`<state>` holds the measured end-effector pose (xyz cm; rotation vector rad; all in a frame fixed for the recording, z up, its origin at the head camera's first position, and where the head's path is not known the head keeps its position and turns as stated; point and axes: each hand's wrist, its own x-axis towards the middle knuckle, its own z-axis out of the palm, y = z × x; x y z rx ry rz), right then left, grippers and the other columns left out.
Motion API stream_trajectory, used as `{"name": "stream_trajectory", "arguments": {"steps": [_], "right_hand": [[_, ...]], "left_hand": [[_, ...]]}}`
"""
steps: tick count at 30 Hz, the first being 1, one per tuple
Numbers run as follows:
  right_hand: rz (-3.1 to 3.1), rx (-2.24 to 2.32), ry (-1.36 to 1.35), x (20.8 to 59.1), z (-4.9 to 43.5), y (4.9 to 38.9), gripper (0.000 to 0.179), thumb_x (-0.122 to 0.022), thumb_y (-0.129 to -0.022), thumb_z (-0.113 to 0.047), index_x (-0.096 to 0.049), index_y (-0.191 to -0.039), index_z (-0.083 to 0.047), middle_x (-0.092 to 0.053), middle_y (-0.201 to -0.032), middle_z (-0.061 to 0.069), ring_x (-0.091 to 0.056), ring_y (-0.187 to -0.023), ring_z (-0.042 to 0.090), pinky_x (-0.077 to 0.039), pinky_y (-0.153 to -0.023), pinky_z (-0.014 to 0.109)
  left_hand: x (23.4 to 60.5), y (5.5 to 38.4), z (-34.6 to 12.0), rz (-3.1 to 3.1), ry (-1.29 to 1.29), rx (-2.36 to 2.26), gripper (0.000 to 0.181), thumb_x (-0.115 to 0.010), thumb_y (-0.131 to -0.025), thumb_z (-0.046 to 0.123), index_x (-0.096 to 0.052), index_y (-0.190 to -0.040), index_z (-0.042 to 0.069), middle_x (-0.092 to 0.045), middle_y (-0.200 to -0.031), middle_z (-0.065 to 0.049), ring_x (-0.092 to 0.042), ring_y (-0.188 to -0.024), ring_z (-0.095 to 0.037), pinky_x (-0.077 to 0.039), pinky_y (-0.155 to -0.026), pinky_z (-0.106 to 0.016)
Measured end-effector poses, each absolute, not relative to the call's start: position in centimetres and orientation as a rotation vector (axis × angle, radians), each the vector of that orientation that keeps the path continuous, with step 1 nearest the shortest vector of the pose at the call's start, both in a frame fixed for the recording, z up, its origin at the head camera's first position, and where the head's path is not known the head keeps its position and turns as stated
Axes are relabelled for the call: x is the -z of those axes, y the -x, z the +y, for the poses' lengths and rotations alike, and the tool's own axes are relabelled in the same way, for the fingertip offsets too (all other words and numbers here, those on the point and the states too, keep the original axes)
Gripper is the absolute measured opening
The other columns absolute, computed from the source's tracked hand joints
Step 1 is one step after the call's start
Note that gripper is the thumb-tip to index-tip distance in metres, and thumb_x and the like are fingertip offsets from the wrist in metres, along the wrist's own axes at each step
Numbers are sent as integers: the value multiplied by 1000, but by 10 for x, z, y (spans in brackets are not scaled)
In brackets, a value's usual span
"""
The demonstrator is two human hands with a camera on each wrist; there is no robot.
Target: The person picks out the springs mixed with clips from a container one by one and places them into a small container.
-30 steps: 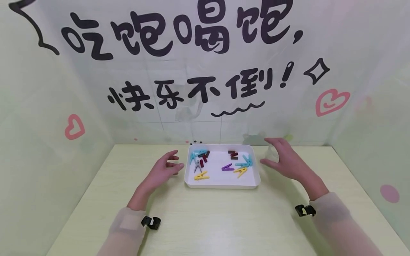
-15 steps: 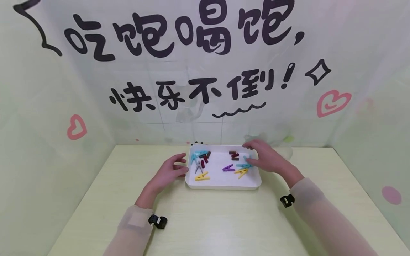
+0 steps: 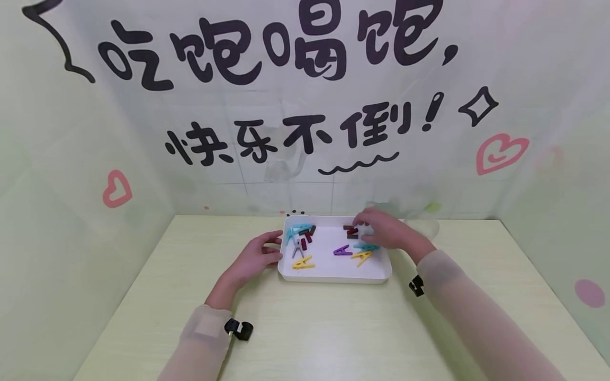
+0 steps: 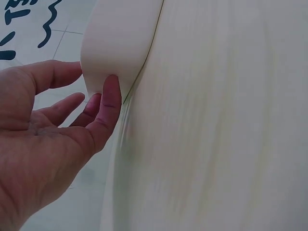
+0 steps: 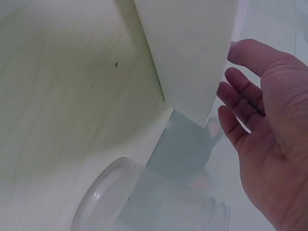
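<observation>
A shallow white tray (image 3: 329, 272) holds small clips and short dark pieces in loose groups at its two sides. My left hand (image 3: 254, 259) touches the tray's left side with extended fingertips (image 4: 111, 89). Over the tray's right part hovers my right hand (image 3: 383, 228), fingers loosely bent and nothing visible in them. Below it lie short dark red and brown pieces (image 3: 351, 231), their kind unclear. Nearby are a blue clip (image 3: 366, 247), a purple clip (image 3: 342, 251) and a yellow clip (image 3: 363, 257), the blue one partly hidden by the hand.
At the tray's left are blue clips (image 3: 299, 228), a grey clip (image 3: 297, 248), another yellow clip (image 3: 303, 263) and more dark pieces (image 3: 305, 242). A clear jar (image 5: 159, 202) stands right of the tray. Behind the pale table (image 3: 310, 328) hangs a printed curtain (image 3: 267, 106).
My right hand has moved left from beside the tray to above its right part. The left hand has come in to touch the tray's left side. The clips lie as before.
</observation>
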<state>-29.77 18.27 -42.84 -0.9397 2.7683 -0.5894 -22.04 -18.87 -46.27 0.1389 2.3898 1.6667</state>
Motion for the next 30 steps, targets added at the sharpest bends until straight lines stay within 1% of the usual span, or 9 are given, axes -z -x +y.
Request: {"name": "stream_trajectory", "arguments": {"steps": [7, 12, 17, 20, 26, 30], "right_hand": [[2764, 499, 1005, 434, 175, 304, 30, -79, -95, -12, -73, -125, -9, -67, -120, 8, -61, -109, 30, -51, -103, 49], [2769, 416, 1005, 438, 171, 306, 27, -79, -96, -14, -73, -122, -12, -67, -119, 5, -60, -106, 26, -52, -102, 48], [2762, 358, 1004, 442, 168, 308, 23, -78, -97, -14, -73, -120, -10, -67, -116, 4, -61, -103, 23, -54, -100, 46], [2755, 349, 995, 443, 166, 309, 20, -77, -98, -13, -73, -117, -9, -68, -114, 4, -61, -101, 22, -54, -100, 45], [2746, 346, 1006, 446, 163, 312, 10, -73, -100, -12, -74, -110, -10, -70, -107, 1, -62, -95, 20, -56, -95, 44], [2742, 357, 982, 447, 161, 311, 8, -73, -101, -12, -74, -109, -11, -69, -106, 0, -61, -93, 19, -56, -93, 43]], "left_hand": [[467, 221, -191, 2380, -149, -1662, 62, -66, -101, 0, -45, -160, 4, -54, -146, -20, -63, -118, -32, -59, -97, -41], [468, 221, -193, 2353, -158, -1674, 63, -65, -101, 0, -44, -160, 4, -52, -148, -20, -62, -120, -32, -59, -98, -41], [467, 221, -193, 2329, -154, -1689, 63, -66, -101, 1, -43, -161, 4, -52, -150, -19, -62, -121, -31, -59, -98, -40], [466, 221, -192, 2329, -149, -1690, 64, -66, -101, 1, -44, -161, 4, -52, -149, -18, -62, -120, -31, -59, -97, -40], [466, 220, -191, 2337, -128, -1683, 65, -67, -100, 0, -44, -161, 5, -53, -148, -17, -63, -119, -30, -60, -96, -40], [466, 219, -191, 2326, -97, -1693, 65, -67, -100, -1, -46, -160, 7, -54, -147, -15, -63, -118, -30, -60, -96, -38]]}}
